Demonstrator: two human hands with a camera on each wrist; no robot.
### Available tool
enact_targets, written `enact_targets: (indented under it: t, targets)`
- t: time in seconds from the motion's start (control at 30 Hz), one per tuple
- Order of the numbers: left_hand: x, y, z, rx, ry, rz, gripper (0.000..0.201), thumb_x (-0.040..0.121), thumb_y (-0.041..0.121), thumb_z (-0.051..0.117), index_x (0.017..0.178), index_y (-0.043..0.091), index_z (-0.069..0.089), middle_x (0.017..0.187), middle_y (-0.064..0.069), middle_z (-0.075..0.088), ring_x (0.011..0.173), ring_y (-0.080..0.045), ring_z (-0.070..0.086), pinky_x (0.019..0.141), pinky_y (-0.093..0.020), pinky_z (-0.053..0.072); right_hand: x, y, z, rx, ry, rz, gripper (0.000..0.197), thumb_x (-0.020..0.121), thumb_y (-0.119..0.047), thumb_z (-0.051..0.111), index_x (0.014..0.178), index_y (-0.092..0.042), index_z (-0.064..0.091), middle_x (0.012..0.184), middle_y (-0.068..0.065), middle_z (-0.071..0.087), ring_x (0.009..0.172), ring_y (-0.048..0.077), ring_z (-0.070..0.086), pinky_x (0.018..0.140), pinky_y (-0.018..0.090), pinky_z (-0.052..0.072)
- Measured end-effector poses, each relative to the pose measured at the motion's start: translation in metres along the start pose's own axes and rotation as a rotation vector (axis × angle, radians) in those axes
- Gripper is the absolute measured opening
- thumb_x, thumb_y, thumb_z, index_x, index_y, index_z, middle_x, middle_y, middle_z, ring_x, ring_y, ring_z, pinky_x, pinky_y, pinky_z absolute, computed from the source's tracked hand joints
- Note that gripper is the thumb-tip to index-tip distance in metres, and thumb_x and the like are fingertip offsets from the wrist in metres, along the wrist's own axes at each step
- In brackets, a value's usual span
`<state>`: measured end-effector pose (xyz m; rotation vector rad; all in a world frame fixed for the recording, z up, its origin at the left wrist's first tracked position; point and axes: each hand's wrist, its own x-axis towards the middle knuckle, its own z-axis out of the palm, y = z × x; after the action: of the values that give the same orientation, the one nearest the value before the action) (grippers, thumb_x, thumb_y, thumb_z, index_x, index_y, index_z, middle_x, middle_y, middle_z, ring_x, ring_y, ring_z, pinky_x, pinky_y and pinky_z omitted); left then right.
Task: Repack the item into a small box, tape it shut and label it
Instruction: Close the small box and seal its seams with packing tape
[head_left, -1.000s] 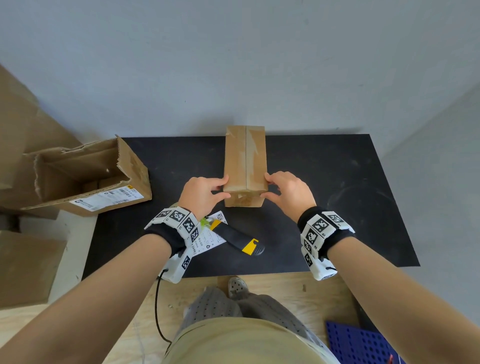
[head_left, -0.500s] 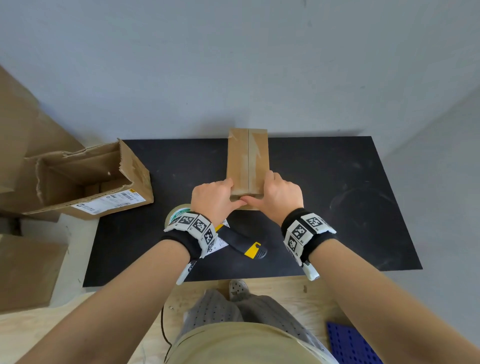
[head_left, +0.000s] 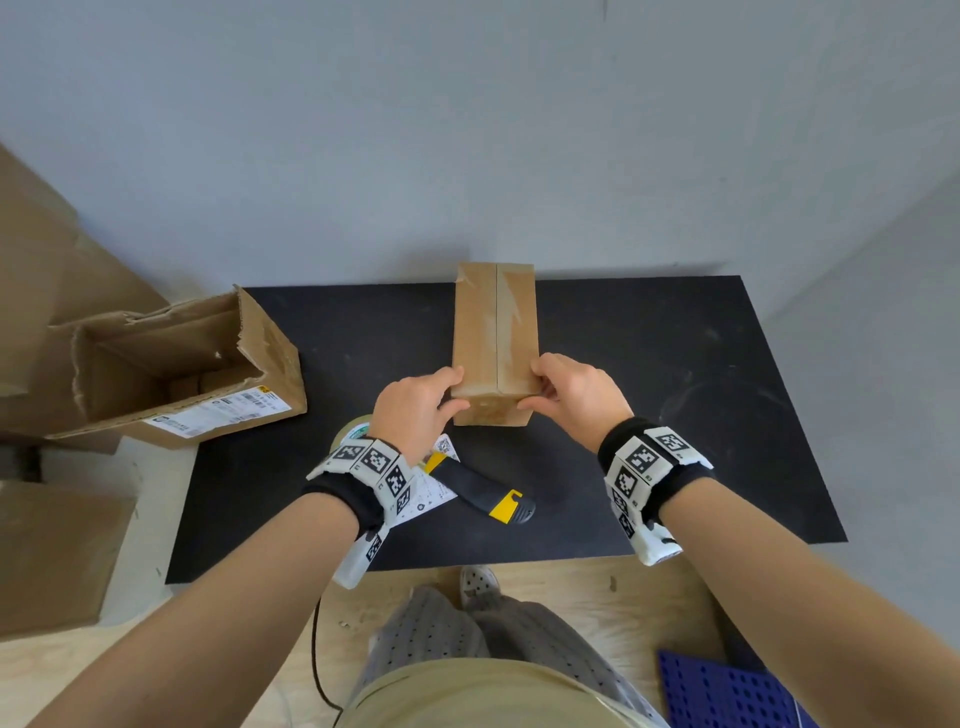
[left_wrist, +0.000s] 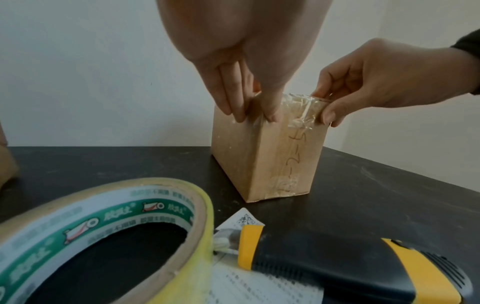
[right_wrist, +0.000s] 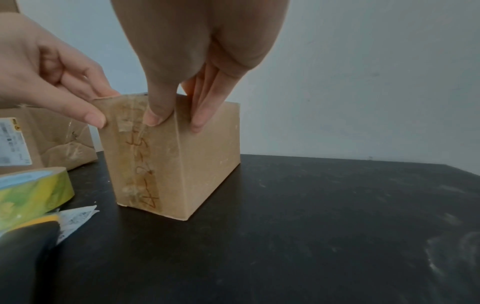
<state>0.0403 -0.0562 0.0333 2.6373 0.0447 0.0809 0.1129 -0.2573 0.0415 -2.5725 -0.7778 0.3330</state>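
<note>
A small brown box (head_left: 493, 332) stands on the black mat (head_left: 675, 415), flaps closed, with clear tape along the top seam and down its near face (left_wrist: 298, 115). My left hand (head_left: 415, 410) grips the near left corner, thumb on the near face and fingers down the left side (left_wrist: 233, 111). On the near right corner sits my right hand (head_left: 571, 400), thumb (right_wrist: 155, 119) pressing the taped near face and fingers against the right side. A white printed label (head_left: 431, 493) lies flat on the mat under my left wrist.
A roll of clear tape (left_wrist: 103, 236) and a black-and-yellow utility knife (head_left: 483, 491) lie near the mat's front. A larger torn open box (head_left: 182, 374) stands at the left. Flat cardboard (head_left: 52, 545) is stacked beyond it. A blue perforated board (head_left: 727, 691) lies on the floor at the right.
Half a second ago both hands met over the box's near top edge. They have since spread apart to its two near corners. The box has not moved.
</note>
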Motion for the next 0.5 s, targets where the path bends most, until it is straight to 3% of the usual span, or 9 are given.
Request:
enact_targets:
  t: [0.1,0.17,0.27,0.37,0.43,0.5]
  targets:
    - [-0.004,-0.005,-0.001,-0.057,-0.011,-0.004,0.037,0.088,0.019,0.064,0.124,0.012,0.061,0.100,-0.007,0.073,0.086,-0.026,0.069,0.080,-0.037,0.054,-0.003,0.005,-0.008,-0.008,-0.034,-0.031,0.032,0.085,-0.025,0.067,0.110,-0.007,0.056,0.100,0.006,0.063,0.087,0.027,0.063,0.077,0.043,0.051]
    - [-0.004,-0.005,-0.004,-0.072,-0.042,-0.004,0.037,0.090,0.018,0.062,0.127,0.014,0.060,0.112,-0.005,0.070,0.097,-0.022,0.067,0.089,-0.034,0.052,-0.004,0.003,-0.014,-0.020,-0.051,-0.022,0.037,0.084,-0.032,0.068,0.111,-0.010,0.057,0.105,0.003,0.065,0.095,0.022,0.063,0.080,0.040,0.051]
    - [-0.002,-0.004,-0.009,-0.071,-0.071,-0.023,0.036,0.091,0.019,0.061,0.127,0.016,0.059,0.115,-0.003,0.069,0.099,-0.021,0.066,0.090,-0.029,0.050,-0.001,-0.004,-0.020,-0.030,-0.083,0.032,0.038,0.086,-0.040,0.063,0.110,-0.011,0.059,0.104,0.002,0.066,0.093,0.020,0.062,0.081,0.038,0.051]
    - [-0.003,-0.001,-0.014,-0.003,-0.139,-0.058,0.040,0.093,0.009,0.054,0.132,0.020,0.054,0.112,-0.007,0.069,0.092,-0.024,0.066,0.087,-0.032,0.051,-0.001,-0.003,-0.019,0.015,-0.107,0.067,0.029,0.090,-0.027,0.061,0.115,-0.014,0.057,0.110,0.002,0.066,0.098,0.022,0.063,0.087,0.039,0.050]
    - [-0.004,0.002,-0.018,0.046,-0.195,-0.084,0.047,0.092,0.002,0.048,0.135,0.022,0.051,0.123,-0.003,0.063,0.099,-0.024,0.064,0.091,-0.034,0.050,-0.006,0.002,-0.017,0.075,-0.107,0.100,0.037,0.090,-0.012,0.056,0.127,-0.016,0.053,0.119,0.000,0.065,0.108,0.020,0.061,0.095,0.037,0.048]
    - [-0.001,0.007,-0.019,0.051,-0.182,-0.077,0.038,0.093,0.007,0.044,0.127,0.017,0.058,0.131,0.004,0.057,0.103,-0.022,0.063,0.093,-0.036,0.050,-0.010,0.006,-0.013,0.178,-0.090,0.168,0.048,0.090,-0.003,0.049,0.137,-0.015,0.045,0.127,0.002,0.061,0.118,0.018,0.057,0.103,0.033,0.043]
